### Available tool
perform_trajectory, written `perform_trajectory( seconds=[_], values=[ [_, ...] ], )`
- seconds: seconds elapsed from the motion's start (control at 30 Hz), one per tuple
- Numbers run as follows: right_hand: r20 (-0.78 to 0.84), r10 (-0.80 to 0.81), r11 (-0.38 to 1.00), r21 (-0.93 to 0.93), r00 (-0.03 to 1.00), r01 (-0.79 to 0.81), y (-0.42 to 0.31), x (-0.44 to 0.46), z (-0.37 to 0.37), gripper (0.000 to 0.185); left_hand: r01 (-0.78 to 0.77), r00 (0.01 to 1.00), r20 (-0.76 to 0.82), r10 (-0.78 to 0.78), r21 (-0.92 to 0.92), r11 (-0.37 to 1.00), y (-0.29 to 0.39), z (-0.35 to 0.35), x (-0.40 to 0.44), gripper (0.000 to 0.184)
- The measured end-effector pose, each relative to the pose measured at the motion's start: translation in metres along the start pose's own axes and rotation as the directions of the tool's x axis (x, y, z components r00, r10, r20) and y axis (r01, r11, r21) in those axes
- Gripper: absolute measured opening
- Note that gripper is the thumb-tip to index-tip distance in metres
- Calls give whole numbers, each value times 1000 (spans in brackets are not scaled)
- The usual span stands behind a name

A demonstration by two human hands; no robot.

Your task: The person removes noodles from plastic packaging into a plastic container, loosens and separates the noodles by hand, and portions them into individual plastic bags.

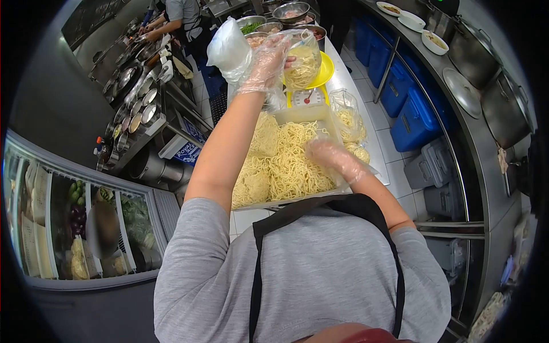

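Note:
Both hands wear clear plastic gloves. My left hand [271,60] reaches far forward and grips a clear plastic bag of noodles [303,68] over the yellow pan [326,70] of a dial scale [309,98]. Over the right part of the tray of loose yellow noodles [294,157] is my right hand [331,157], blurred by motion, its fingers not clear. Beside my left hand stands a stack of white plastic bags [229,48]. Another bag of noodles [349,119] lies to the right of the tray.
Metal bowls of ingredients [291,11] stand at the table's far end. A person [183,17] works at the back left. Blue bins [413,117] sit under the right counter, which holds pots [477,54] and white bowls [436,43]. A glass-topped fridge [86,274] is at left.

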State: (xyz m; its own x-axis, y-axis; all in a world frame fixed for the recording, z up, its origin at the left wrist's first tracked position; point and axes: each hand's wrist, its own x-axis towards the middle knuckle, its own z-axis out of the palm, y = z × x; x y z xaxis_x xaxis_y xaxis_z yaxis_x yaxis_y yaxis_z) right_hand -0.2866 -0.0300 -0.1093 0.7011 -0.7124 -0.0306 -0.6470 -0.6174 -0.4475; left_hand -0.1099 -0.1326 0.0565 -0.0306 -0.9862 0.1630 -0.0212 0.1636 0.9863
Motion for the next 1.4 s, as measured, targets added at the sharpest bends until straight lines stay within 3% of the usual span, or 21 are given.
perform_trajectory(
  seconds=[0.07,0.13,0.27,0.33,0.37,0.4,0.43,0.47,0.5,0.53,0.57,0.6,0.67,0.77,0.83,0.93,1.07,1.13,1.2,1.27,1.4],
  values=[
    [32,-12,997,-81,999,14,10,14,-9,22,-9,1000,-26,10,38,999,2,2,-4,53],
    [-81,29,975,224,996,-10,17,19,-14,30,-1,1000,-30,2,40,999,3,3,-6,53],
    [-96,30,991,133,995,-17,15,25,12,31,-4,1000,-21,5,51,999,5,-1,-15,55],
    [270,44,997,42,962,-58,16,35,11,31,5,1000,-24,-3,70,998,7,-3,-17,55],
    [273,43,998,42,961,-56,6,25,5,31,10,1000,-21,-8,92,996,9,-4,-18,55],
    [230,184,810,516,956,-280,-4,8,-2,26,9,1000,-24,-7,93,996,11,-4,-19,55],
    [260,318,375,849,912,-373,-16,-2,-17,22,14,999,-30,-10,130,991,13,-6,-22,55],
    [259,312,379,848,914,-370,-20,0,-34,22,21,999,-38,-14,166,986,15,-7,-24,55],
    [92,112,837,528,989,-144,-23,5,-52,18,20,999,-44,-13,166,986,9,-12,-25,55],
    [48,-156,988,27,987,155,-28,6,-70,14,-241,921,-113,372,585,774,-3,-19,-24,59],
    [47,-157,987,26,986,156,-39,0,-88,14,-328,720,4,694,883,335,-10,-23,-24,62],
    [13,-111,992,58,994,110,-53,-7,-107,11,-329,720,6,694,884,334,-10,-21,-31,62],
    [-21,-59,994,95,998,61,-69,-15,-134,10,-331,939,-49,340,144,933,-8,-12,-62,70],
    [-41,-177,971,157,983,181,-77,-17,-153,11,-69,949,300,101,-117,991,0,-4,-111,71],
    [-387,-431,825,196,815,530,-79,-18,-158,9,121,860,503,81,-357,926,-2,-5,-136,70],
    [-133,-361,880,281,923,384,-90,-14,-198,8,282,847,515,-133,-223,933,-20,8,-161,66],
    [-389,-505,760,224,771,611,-91,2,-235,9,176,846,530,-66,-159,972,-32,24,-173,63],
    [-359,-459,731,368,813,575,-103,1,-265,8,197,780,557,-284,213,957,-53,20,-176,59],
    [-525,-386,735,322,758,597,-106,10,-278,6,109,786,505,-358,455,884,-50,21,-185,53],
    [-416,-425,743,347,804,572,-121,12,-319,8,-391,782,544,-303,808,442,-60,20,-194,49],
    [-437,-487,713,301,756,633,-120,31,-363,6,-336,841,512,-174,747,574,-76,16,-207,44]
  ],
)
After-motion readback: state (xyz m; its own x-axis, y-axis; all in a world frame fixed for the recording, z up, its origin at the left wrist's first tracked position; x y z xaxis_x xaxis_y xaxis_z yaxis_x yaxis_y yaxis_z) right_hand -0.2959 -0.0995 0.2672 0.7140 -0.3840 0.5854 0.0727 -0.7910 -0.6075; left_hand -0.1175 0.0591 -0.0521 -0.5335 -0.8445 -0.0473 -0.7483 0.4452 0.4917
